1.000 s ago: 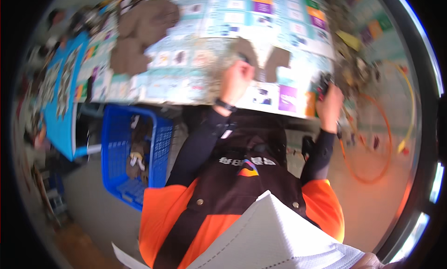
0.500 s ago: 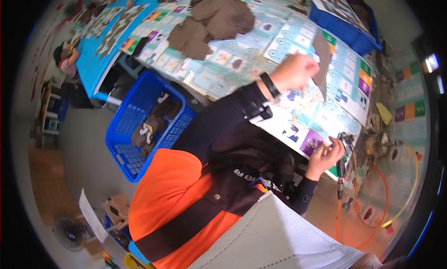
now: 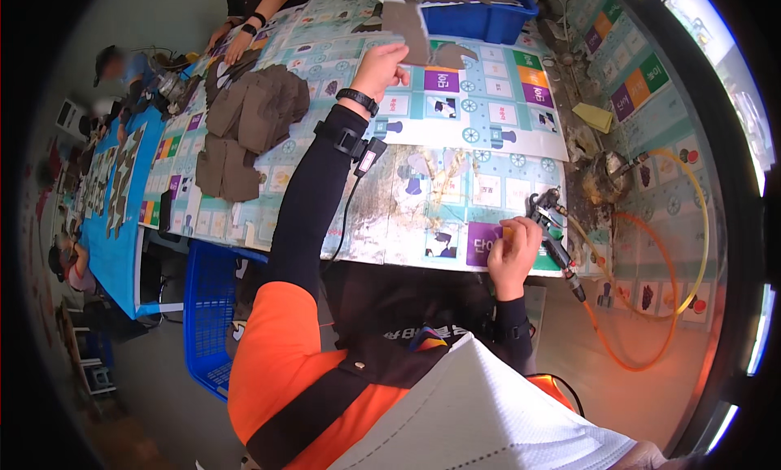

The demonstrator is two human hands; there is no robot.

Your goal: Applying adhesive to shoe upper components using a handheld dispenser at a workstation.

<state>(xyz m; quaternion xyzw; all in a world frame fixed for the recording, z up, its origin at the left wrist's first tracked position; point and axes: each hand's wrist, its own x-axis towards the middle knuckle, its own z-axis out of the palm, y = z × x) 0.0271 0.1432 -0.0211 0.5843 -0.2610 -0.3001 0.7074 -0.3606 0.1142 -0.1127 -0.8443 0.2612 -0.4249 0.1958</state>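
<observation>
My left hand point(image 3: 381, 73) reaches over the far part of the table. Its fingers are closed on the edge of a flat grey-brown cut piece point(image 3: 407, 29). A second brown piece point(image 3: 452, 57) lies just right of it, on the printed sheet. My right hand point(image 3: 514, 257) rests at the table's near edge with its fingers curled; a small yellowish thing shows at the fingertips, too small to name. Right beside that hand lies a spray gun point(image 3: 556, 246) with a hose; I see no grip on it.
Stacked brown pieces point(image 3: 252, 116) lie on the table at left. A blue bin point(image 3: 480, 21) stands at the back, a blue basket point(image 3: 207, 324) below the table's left. Orange point(image 3: 602, 332) and yellow point(image 3: 701, 250) hoses loop at right. A co-worker's hands point(image 3: 236, 43) are at far left.
The view has swung round. My left hand, earlier blurred beside a brown piece, now grips a piece farther back over the table. My right hand stays by the spray gun.
</observation>
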